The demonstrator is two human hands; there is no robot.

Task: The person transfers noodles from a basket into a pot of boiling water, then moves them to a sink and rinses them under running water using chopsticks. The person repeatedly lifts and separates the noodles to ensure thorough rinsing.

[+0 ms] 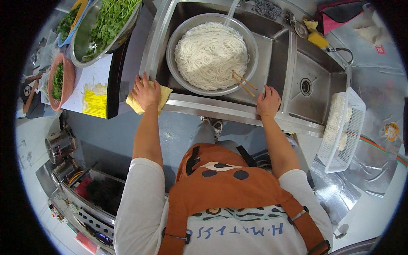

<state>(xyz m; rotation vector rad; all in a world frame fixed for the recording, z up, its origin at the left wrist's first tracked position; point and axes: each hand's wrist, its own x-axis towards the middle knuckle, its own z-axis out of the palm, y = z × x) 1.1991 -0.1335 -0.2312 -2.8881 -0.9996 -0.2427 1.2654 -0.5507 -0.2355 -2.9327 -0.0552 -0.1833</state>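
My left hand (147, 93) presses down on a yellow cloth (164, 95) at the near left corner of the steel sink's rim (204, 106). My right hand (269, 101) rests at the sink's front edge, fingers curled; whether it grips anything cannot be told. Just left of it, a pair of wooden chopsticks (244, 84) sticks out of white noodles (212, 55). The noodles fill a large round metal bowl (170, 60) in the left basin. From above, a clear stream or tube (231, 14) reaches the bowl's far side.
A metal bowl of leafy greens (110, 28) and a pink basket (70, 76) of greens stand on the left counter. To the right are an empty basin with a drain (306, 86), a small tap (342, 50) and a white plastic basket (358, 111). A steel scourer (267, 8) lies behind the sink.
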